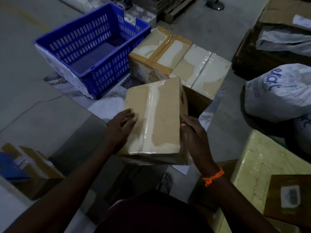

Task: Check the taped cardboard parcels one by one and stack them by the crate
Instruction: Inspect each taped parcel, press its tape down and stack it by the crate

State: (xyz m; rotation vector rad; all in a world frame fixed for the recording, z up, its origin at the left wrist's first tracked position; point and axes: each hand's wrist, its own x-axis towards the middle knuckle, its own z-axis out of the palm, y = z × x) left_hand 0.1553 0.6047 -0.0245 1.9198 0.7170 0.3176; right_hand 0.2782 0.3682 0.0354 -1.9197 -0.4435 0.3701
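Note:
A taped cardboard parcel (156, 120) is held tilted above the floor between my hands. My left hand (122, 127) lies on its top face near the left edge, fingers fairly straight. My right hand (193, 132) grips its right edge, thumb on top and fingers down the side. Two more taped parcels stand on the floor behind it: one with brown tape (158, 54) right beside the blue crate (90, 49), and one with clear tape (203, 74) to its right. The crate holds nothing that I can see.
White printed sacks (276, 91) lie at the right, under a dark box with a bag in it (276, 42). A yellow wrapped block (255, 167) and a small labelled box (289, 199) sit at lower right. Another open box (30, 167) is at lower left. A sandalled foot (165, 182) shows below the parcel.

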